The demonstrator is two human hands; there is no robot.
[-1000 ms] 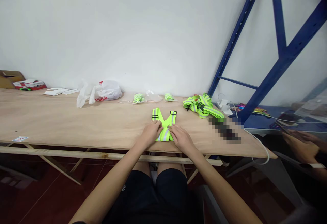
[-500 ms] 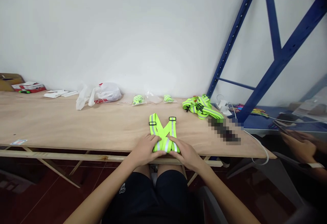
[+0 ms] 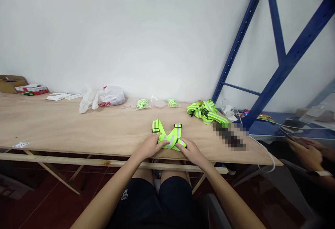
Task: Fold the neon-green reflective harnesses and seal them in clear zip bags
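On the table in front of me lies a neon-yellow reflective strap vest (image 3: 171, 140) with silver stripes, its lower part folded over into a bundle. Two straps with black buckles spread away from me in a V. My left hand (image 3: 151, 146) grips the bundle's left end, thumb on top. At the right end, my right hand (image 3: 192, 150) pinches the folded straps beside a small black part. The undersides of the fingers are hidden.
Beyond stand two small bags of folded straps (image 3: 142, 104), a loose heap of reflective straps (image 3: 206, 111), and a white plastic bag (image 3: 111, 96). A blue metal frame (image 3: 280, 68) rises at right. There a person's hands (image 3: 309, 152) hold a phone.
Both hands have moved slightly away from me, folding the vest's lower part upward. The bundle is now shorter and sits closer to the buckles.
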